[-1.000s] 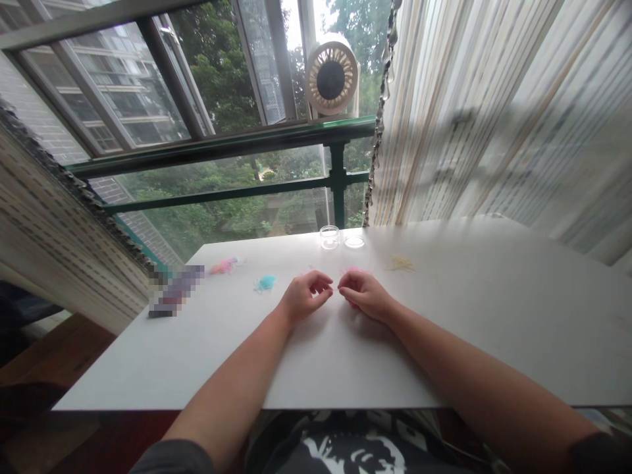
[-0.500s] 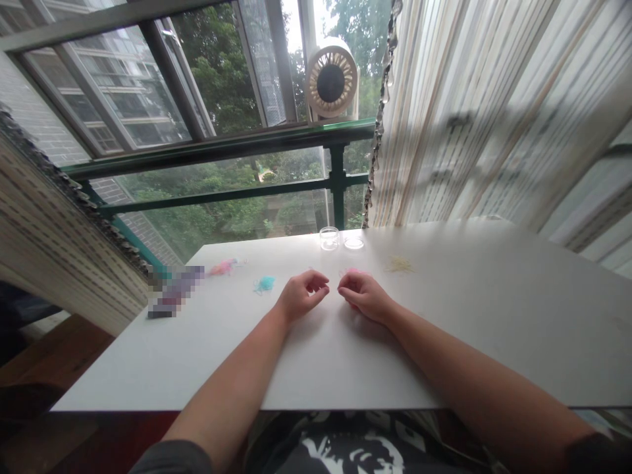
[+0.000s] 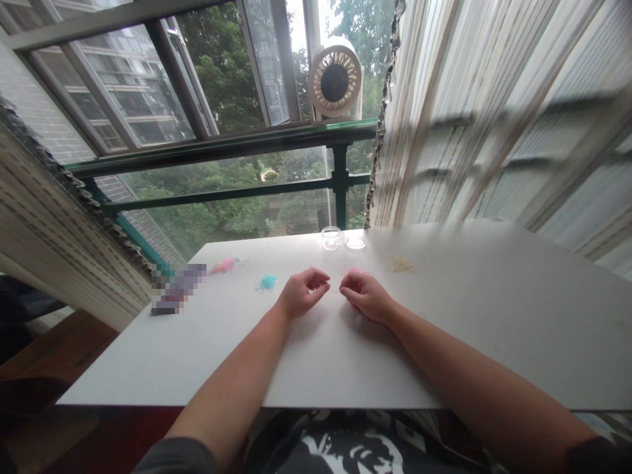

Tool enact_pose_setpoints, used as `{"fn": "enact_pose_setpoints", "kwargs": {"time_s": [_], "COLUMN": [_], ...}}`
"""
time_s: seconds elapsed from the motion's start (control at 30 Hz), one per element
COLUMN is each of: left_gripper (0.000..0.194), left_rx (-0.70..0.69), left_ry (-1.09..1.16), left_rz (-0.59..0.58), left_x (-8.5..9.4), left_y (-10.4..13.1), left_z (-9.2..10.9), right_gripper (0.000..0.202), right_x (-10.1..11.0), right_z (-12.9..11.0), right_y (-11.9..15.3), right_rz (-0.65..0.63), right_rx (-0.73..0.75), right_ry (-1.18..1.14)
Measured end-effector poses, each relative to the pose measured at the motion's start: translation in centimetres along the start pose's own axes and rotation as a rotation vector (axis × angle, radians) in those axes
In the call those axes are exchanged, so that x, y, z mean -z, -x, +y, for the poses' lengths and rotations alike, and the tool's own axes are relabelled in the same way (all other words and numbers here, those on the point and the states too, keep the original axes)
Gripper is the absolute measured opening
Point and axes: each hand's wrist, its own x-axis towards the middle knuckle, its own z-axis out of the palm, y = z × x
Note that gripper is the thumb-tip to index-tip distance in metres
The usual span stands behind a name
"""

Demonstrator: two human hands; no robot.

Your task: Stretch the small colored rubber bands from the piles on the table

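Note:
My left hand (image 3: pixel 305 293) and my right hand (image 3: pixel 364 297) face each other just above the white table (image 3: pixel 345 368), a small gap between them. Thumb and curled fingers come close together on each hand, in a pinch. Whatever they hold, if anything, is too small and faint to name. A pink pile of thin, stringy loops (image 3: pixel 358 271) lies just behind my right hand, partly hidden by it. Left of my left hand is a turquoise pile of similar loops (image 3: pixel 267 282). A yellowish pile (image 3: pixel 401 264) sits beyond my right hand.
Towards the back edge stand a clear round jar (image 3: pixel 331 238) and a clear lid (image 3: pixel 355 243). A mixed pink and orange pile (image 3: pixel 226 265) and a blurred-out purplish object (image 3: pixel 180 289) lie at the left. A white fan (image 3: pixel 336 80) is by the window railing; striped curtains hang on both sides.
The view has shifted slightly. Both hands keep nearly the same place and pinched shape; the piles, jar and lid stay where they were on the table.

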Motion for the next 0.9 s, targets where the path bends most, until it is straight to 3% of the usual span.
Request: {"fn": "enact_pose_setpoints", "kwargs": {"time_s": [0.1,0.3,0.4,0.47,0.6,0.77,0.9], "left_gripper": [0.020,0.023,0.022,0.021,0.019,0.018,0.018], "left_rx": [0.033,0.135,0.166,0.159,0.107,0.082,0.091], "left_ry": [0.003,-0.016,-0.014,-0.016,-0.006,0.007,0.004], "left_rz": [0.111,0.531,0.642,0.634,0.501,0.429,0.439], "left_x": [1.1,4.1,4.5,4.3,3.6,3.3,3.4], "left_y": [-0.3,-0.7,-0.8,-0.7,-0.5,-0.4,-0.4], "left_z": [-0.5,-2.5,-2.8,-2.7,-2.4,-2.5,-2.5], "right_gripper": [0.008,0.009,0.010,0.010,0.009,0.011,0.013], "right_x": [0.1,0.3,0.2,0.2,0.6,3.0,4.9], "right_z": [-0.1,-0.1,-0.1,-0.1,0.1,0.8,1.9], "right_y": [0.0,-0.1,-0.1,0.0,-0.1,-0.8,-1.5], "right_rz": [0.013,0.036,0.040,0.053,0.100,0.269,0.372], "right_rx": [-0.001,-0.008,-0.006,-0.006,0.028,0.073,0.004], "right_ry": [0.024,0.026,0.029,0.043,0.148,0.397,0.551]}}
